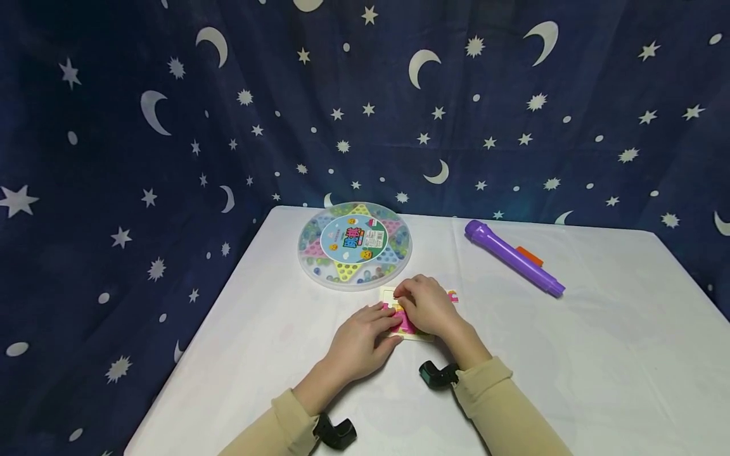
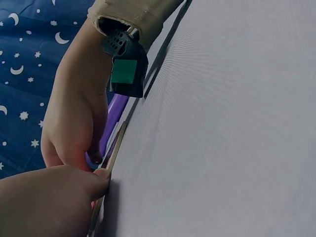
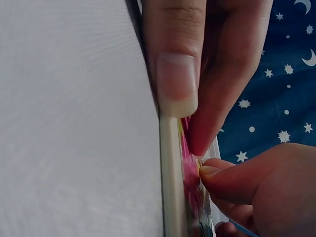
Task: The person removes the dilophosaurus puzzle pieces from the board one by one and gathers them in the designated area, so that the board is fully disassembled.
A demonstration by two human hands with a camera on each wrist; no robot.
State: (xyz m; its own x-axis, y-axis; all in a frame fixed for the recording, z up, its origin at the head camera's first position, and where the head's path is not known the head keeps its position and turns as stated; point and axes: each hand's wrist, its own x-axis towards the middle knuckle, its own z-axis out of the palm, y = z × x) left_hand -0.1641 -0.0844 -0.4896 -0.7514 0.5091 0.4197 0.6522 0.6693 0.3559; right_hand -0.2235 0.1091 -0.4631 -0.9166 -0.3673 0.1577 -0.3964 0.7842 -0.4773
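A small jigsaw puzzle board (image 1: 421,337), with a cream frame and pink picture pieces, lies on the table under both hands. My left hand (image 1: 359,339) rests on its left side, fingers stretched over the pink part and thumb at the near edge. In the right wrist view, the left thumb (image 3: 177,81) presses against the board's cream edge (image 3: 172,177). Over the board's upper part, my right hand (image 1: 429,306) pinches a small puzzle piece (image 3: 200,167), mostly hidden by the fingertips. A pink and orange puzzle piece (image 1: 453,296) shows just beyond the right hand.
Behind the board lies a round, clear Chinese checkers set (image 1: 319,269) filled with marbles. A purple toy microphone (image 1: 513,258) with an orange part lies at the back right. The white-covered table (image 1: 599,361) ends at a dark blue star-and-moon curtain (image 1: 388,76).
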